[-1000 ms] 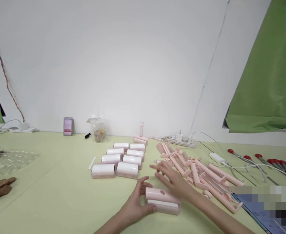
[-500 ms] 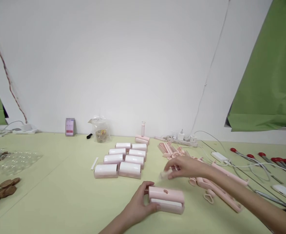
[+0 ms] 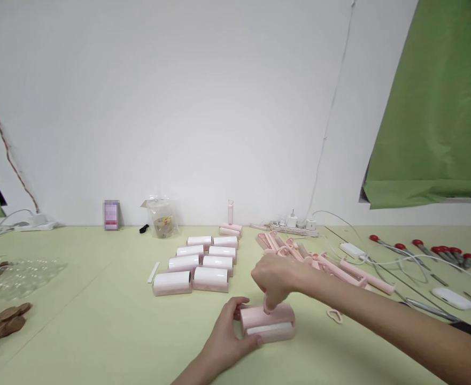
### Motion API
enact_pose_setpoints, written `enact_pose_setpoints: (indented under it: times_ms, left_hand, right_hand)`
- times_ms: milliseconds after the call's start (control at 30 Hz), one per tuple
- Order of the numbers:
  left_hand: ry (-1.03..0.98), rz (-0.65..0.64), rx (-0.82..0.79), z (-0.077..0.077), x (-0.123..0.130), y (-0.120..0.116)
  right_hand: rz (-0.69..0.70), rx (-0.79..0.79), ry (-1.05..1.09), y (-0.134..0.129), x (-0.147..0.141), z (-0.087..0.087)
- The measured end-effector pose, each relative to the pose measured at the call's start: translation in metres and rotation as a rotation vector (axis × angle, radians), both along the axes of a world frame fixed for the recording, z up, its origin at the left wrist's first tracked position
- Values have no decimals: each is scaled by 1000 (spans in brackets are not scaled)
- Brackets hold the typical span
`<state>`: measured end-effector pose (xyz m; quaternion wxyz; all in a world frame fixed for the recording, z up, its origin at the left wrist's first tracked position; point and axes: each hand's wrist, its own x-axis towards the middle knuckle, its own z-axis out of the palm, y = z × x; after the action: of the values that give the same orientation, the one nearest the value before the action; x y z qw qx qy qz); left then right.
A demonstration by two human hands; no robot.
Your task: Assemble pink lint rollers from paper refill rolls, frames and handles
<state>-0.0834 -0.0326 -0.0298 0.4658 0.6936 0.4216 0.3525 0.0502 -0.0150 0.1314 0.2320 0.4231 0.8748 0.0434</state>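
A pink roller case [image 3: 269,322] with a white roll in its front side lies on the table near the front edge. My left hand [image 3: 230,332] grips its left end, the thumb in front and the fingers behind. Above the case, my right hand [image 3: 274,275] is closed round a small pink part [image 3: 267,305], whose lower end meets the top of the case. Most of that part is hidden by the fingers. Behind my hands, several white rolls in pale pink holders [image 3: 210,279] stand in two columns.
Pink parts [image 3: 341,271] are heaped at the right, with a heart-shaped ring [image 3: 334,316] in front. Further right are cables, a white adapter [image 3: 452,298] and red-tipped tools [image 3: 418,244]. Wooden discs [image 3: 15,324] and bubble wrap [image 3: 30,275] lie at the left. A plastic bag [image 3: 162,218] stands by the wall.
My right hand has moved left from beside the pink heap to above the case, bringing the small part against its top. My left hand still holds the case. The camera view has shifted slightly.
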Motion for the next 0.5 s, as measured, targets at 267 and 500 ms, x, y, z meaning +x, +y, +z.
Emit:
enact_pose_setpoints:
  times_ms: [267,500]
  left_hand:
    - [163,94,94,2,11,-21]
    - [182,-19,-38,22,-6,-10]
  right_hand:
    - [-134,-158,65,-1,-6,-5]
    - [-341,-233,624,42,79,-4]
